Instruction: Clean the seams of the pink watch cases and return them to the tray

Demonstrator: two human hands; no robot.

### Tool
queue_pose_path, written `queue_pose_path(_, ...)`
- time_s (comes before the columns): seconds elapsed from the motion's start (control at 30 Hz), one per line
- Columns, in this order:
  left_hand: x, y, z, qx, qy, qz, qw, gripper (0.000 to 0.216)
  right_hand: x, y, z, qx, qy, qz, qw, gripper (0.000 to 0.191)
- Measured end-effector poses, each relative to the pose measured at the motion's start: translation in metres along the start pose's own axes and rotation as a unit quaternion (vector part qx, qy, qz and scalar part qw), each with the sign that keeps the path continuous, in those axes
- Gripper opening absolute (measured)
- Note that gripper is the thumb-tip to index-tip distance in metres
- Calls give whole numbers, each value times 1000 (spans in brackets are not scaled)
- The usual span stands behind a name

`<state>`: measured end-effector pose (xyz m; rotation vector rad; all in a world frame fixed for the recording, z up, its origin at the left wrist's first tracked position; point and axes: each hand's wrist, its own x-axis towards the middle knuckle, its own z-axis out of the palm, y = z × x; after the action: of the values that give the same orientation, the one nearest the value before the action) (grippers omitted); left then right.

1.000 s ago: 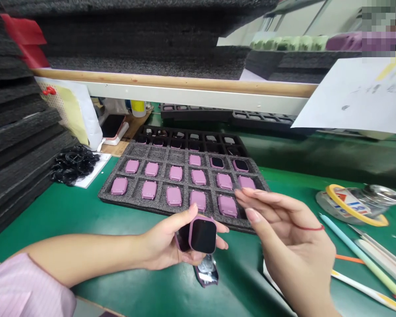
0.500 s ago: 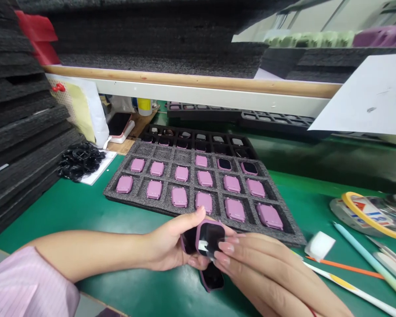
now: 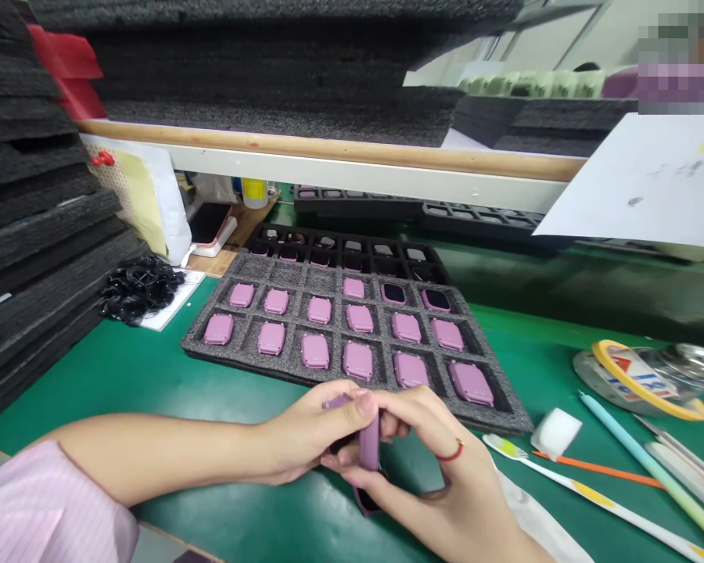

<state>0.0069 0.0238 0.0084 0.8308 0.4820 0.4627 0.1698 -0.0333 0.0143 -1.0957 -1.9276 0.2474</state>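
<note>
My left hand (image 3: 299, 438) is closed around a purple smartwatch case (image 3: 370, 446), turned edge-on. A second purple watch case (image 3: 335, 402) shows partly behind the left thumb. My right hand (image 3: 451, 469) pinches the edge-on case too, index finger at its top and thumb near its bottom. Below the hands, a dark-screened watch case (image 3: 367, 501) lies on the green table, partly covered by my right thumb. Just beyond is a black foam tray (image 3: 205, 349) with several purple watch cases in its compartments, most back side up and two showing dark screens.
On the right lie a toothbrush (image 3: 590, 496), an orange stick (image 3: 598, 469), a white block (image 3: 556, 432), a blue-green pen (image 3: 633, 446) and a clear bottle (image 3: 651, 379). Black straps (image 3: 138, 289) are heaped at left beside stacked foam trays (image 3: 41, 211). A shelf edge (image 3: 328, 160) crosses above.
The held watch case has turned from screen-facing to edge-on. My right hand has shifted from flat fingers on its screen to a pinch at its edges, uncovering the toothbrush head.
</note>
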Motion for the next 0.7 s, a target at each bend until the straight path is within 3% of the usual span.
queue_pose_path(0.2,2,1,-2,-65,47,-66,995,59,1,4,-8,7,5,3,1000,43)
queue_pose_path(0.7,3,4,-1,-91,45,-83,991,61,1,7,-4,-39,10,-38,998,46)
